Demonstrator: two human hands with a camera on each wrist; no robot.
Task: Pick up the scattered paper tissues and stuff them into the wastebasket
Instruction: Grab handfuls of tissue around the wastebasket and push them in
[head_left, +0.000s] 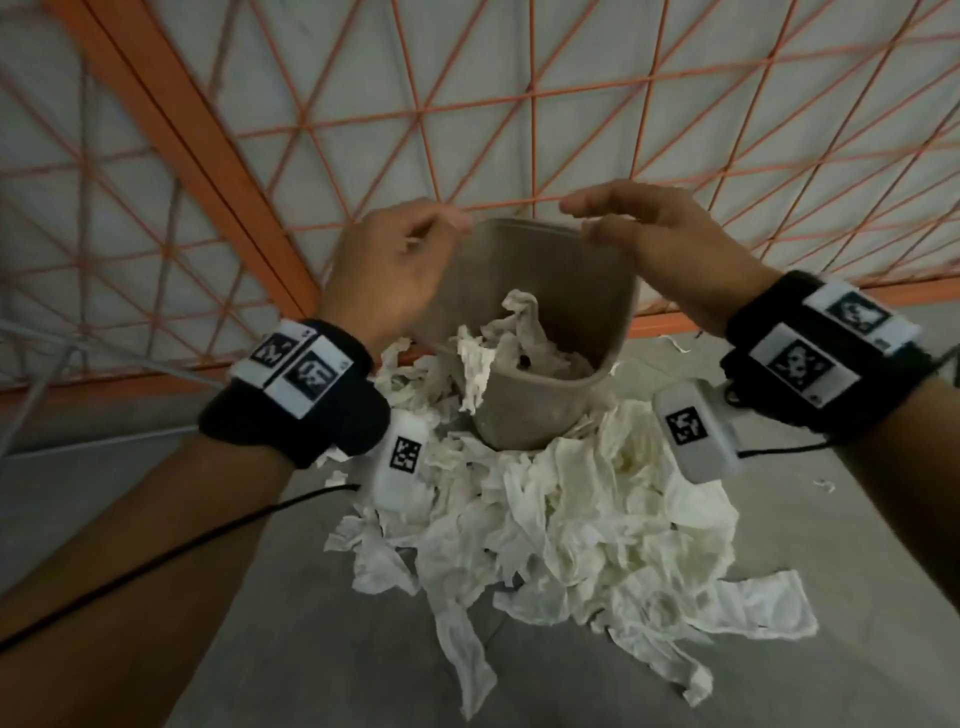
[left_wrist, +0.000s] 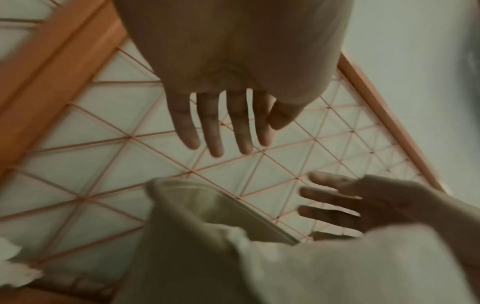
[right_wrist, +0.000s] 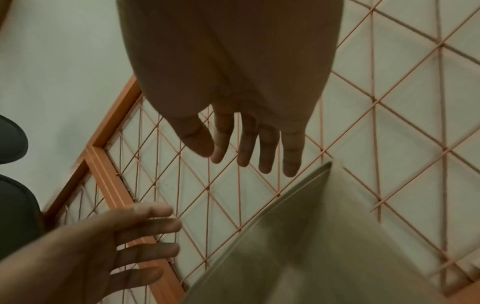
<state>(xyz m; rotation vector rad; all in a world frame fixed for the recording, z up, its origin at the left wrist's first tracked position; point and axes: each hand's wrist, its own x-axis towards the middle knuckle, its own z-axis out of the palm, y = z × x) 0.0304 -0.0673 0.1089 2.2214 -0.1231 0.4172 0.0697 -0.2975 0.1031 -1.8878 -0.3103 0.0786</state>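
Orange wire mesh panel (head_left: 571, 104) stands beyond both hands, behind the grey counter (head_left: 311, 597). White paper tissues (head_left: 566, 525) lie heaped on the counter below and nearer than the hands, banked around the foot of the beige wastebasket (head_left: 540, 410), which tilts with several tissues inside. Left hand (head_left: 387, 270) and right hand (head_left: 670, 244) flank the raised far rim, each grip loose, fingers straight and spread, holding nothing; rim contact unclear.
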